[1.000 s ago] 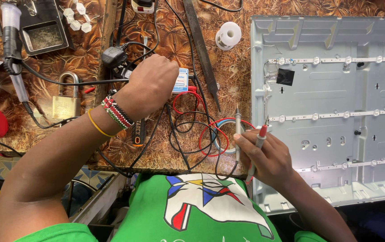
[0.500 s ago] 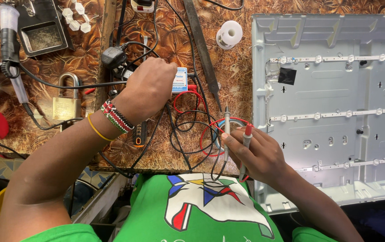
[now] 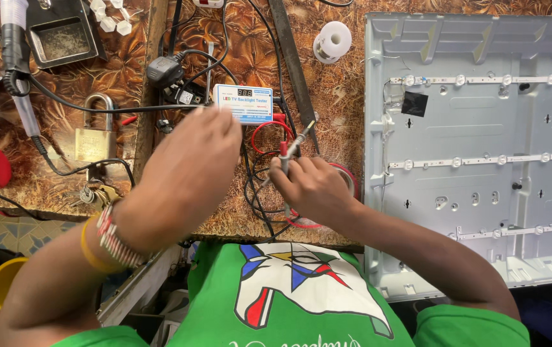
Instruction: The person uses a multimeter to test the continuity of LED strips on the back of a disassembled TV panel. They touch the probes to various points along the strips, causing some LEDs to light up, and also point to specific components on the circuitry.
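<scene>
Where the leaf-patterned brown counter (image 3: 237,38) meets a grey backlight panel (image 3: 481,193) with 3 LED strips, cables, a brass padlock (image 3: 93,138) and a solder spool (image 3: 332,41) lie scattered. Left hand (image 3: 189,173), fingers loosely curled and holding nothing, hovers just below the white backlight tester (image 3: 245,103). Right hand (image 3: 311,189) has its grip clamped on 2 test probes (image 3: 292,151), tips angled up toward the tester amid red and black leads.
</scene>
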